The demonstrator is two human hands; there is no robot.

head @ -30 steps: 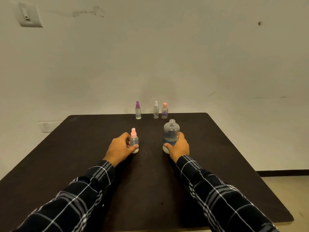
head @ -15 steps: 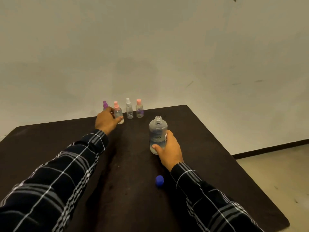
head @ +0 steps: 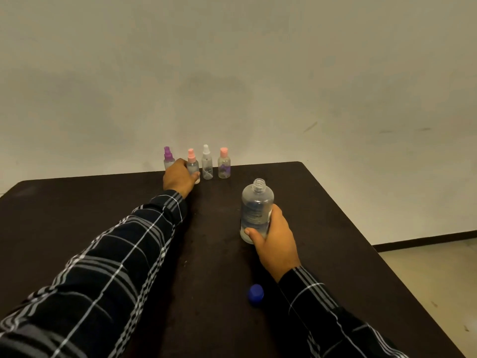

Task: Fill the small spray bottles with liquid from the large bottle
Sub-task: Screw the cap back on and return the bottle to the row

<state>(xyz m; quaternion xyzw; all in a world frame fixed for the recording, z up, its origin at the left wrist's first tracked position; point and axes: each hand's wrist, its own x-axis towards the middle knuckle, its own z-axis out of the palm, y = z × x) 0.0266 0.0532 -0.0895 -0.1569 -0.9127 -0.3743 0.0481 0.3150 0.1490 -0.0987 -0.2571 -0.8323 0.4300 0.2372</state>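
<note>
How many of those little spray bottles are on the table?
4, in a row along the far edge: purple-capped bottle, pink-capped bottle under the left hand, white-capped bottle, then coral-capped bottle. None seems hidden.

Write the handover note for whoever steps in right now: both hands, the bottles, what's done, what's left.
Left hand: closed in a grip on the small clear spray bottle with the pink cap, standing in the row at the table's far edge.
Right hand: grip on the large clear plastic bottle, upright, uncapped, part full.
Its round blue cap lies on the dark table near the right sleeve.
Row also holds the purple-capped, white-capped and second pink-capped spray bottles, all capped.
Fill levels cannot be read; check each, then refill and recap.
</note>
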